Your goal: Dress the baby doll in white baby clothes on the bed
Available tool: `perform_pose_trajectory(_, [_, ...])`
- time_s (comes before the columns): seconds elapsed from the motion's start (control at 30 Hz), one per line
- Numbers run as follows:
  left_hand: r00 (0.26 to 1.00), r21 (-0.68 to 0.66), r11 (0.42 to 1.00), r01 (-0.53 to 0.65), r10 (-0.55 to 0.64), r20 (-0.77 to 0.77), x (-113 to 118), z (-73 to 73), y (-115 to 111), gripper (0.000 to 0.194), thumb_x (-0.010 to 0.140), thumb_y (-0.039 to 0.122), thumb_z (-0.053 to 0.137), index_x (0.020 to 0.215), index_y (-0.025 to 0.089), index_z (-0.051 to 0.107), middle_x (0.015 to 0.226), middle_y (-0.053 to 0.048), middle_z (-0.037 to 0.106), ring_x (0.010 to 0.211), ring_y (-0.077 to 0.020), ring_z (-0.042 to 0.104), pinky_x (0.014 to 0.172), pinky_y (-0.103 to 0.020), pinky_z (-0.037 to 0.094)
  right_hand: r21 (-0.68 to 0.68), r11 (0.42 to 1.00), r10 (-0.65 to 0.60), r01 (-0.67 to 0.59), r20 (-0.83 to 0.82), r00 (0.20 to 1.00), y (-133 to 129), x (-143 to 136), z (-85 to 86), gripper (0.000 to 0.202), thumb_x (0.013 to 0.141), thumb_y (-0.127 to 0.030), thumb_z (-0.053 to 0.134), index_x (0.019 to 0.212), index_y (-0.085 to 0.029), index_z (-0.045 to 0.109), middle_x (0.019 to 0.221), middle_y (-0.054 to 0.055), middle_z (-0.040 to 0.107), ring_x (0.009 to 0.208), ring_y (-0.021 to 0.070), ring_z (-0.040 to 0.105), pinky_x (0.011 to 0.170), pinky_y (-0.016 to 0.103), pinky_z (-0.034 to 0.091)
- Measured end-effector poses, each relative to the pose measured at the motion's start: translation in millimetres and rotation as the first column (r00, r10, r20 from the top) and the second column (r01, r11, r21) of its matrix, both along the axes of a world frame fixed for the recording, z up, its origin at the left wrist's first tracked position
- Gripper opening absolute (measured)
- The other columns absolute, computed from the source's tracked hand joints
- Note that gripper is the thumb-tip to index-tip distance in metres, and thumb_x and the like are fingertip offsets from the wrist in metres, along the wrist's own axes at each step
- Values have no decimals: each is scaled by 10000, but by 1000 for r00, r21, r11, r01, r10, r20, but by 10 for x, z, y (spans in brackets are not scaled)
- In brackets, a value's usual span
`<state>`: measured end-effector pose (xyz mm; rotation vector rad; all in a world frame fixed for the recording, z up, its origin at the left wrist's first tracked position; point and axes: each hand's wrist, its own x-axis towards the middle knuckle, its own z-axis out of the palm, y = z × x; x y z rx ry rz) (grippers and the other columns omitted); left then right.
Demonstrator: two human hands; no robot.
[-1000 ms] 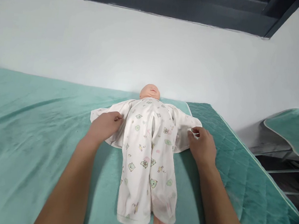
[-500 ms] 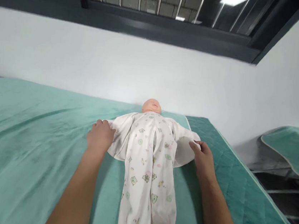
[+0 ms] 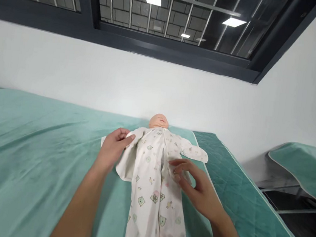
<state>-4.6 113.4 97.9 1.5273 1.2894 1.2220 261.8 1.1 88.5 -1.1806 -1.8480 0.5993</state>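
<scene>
A doll (image 3: 159, 121) lies on its back, its head toward the wall. It is dressed in a white baby romper (image 3: 145, 193) with a green and brown animal print, sleeves out to the sides and a gap down the front. My left hand (image 3: 113, 144) pinches a white cloth flap beside the sleeve on the left. Over the romper's right side, my right hand (image 3: 197, 185) has thumb and fingers apart, the fingertips at the cloth near the front gap. The sleeve on the right lies flat and uncovered.
A light green sheet (image 3: 41, 166) covers the bed, with a darker quilted pad (image 3: 252, 213) along the right. Behind stands a white wall (image 3: 102, 78) under a dark window frame (image 3: 154, 51). Another green-covered surface (image 3: 309, 170) with metal bars below is at far right.
My right hand has moved inward from the outer flap to the romper's front, and that flap is now folded in, baring the right sleeve. My left hand has lifted its flap inward slightly.
</scene>
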Motion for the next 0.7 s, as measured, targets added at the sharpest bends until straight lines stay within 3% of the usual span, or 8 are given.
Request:
perform_pose_trajectory(0.1, [901,-52,908,416,-404,157,31,105,-147,377,819,449,664,1099,197,664,850,-25,672,676,-126,576,648,-252,443,-51,999,14,-15,-33,999,29,-8,-11,86,952,-287,526,929,-252,601,1102,46,677,1019,207,639,861,352,511])
perform_pose_trajectory(0.2, [616,-213,583,784,-775,145,19,147,-232,430,857,412,642,1246,227,653,1089,-104,714,645,-119,605,620,-270,450,-147,989,5,-18,-91,996,104,-32,7,156,962,-341,517,925,-234,624,904,33,704,809,177,659,717,305,507])
perform_pose_trajectory(0.27, [512,-235,468,852,-839,183,15,136,-245,454,874,408,625,1295,235,630,1155,-139,704,597,-114,601,585,-279,450,-178,984,-48,20,-154,987,209,-48,43,194,958,-379,521,927,-221,629,809,23,696,715,161,645,660,285,489])
perform_pose_trajectory(0.33, [592,-125,582,804,-762,263,24,96,-216,430,874,413,627,1250,206,653,1056,-135,726,548,-106,575,566,-282,457,-142,984,-133,106,-192,972,374,-66,104,209,946,-397,529,919,-213,625,812,25,696,716,157,640,659,278,476])
perform_pose_trajectory(0.4, [719,-1,774,633,-587,373,41,41,-149,356,867,407,639,1139,184,689,907,-92,716,555,-104,554,558,-270,452,-59,970,-243,237,-160,957,590,-92,175,181,926,-375,540,898,-215,620,864,28,701,761,160,640,678,276,461])
perform_pose_trajectory(0.47, [789,50,895,444,-416,452,65,-17,-63,290,845,384,670,1053,184,700,832,-51,671,615,-111,555,556,-249,440,34,925,-378,379,-35,925,820,-133,224,127,902,-324,540,878,-227,618,857,12,695,763,162,621,680,279,429])
perform_pose_trajectory(0.6, [898,39,973,225,-223,379,154,-127,62,268,831,394,682,1007,193,704,840,-39,647,758,-150,589,654,-268,474,119,844,-536,522,170,827,1146,-279,163,130,905,-289,486,837,-238,584,780,-5,658,689,162,552,629,285,352])
perform_pose_trajectory(0.7, [994,132,988,79,-89,68,261,-196,77,231,862,385,636,1001,215,710,948,-42,680,873,-175,607,797,-302,473,167,847,-530,504,200,824,1206,-399,21,146,916,-267,464,818,-226,564,809,12,634,704,165,529,623,288,338])
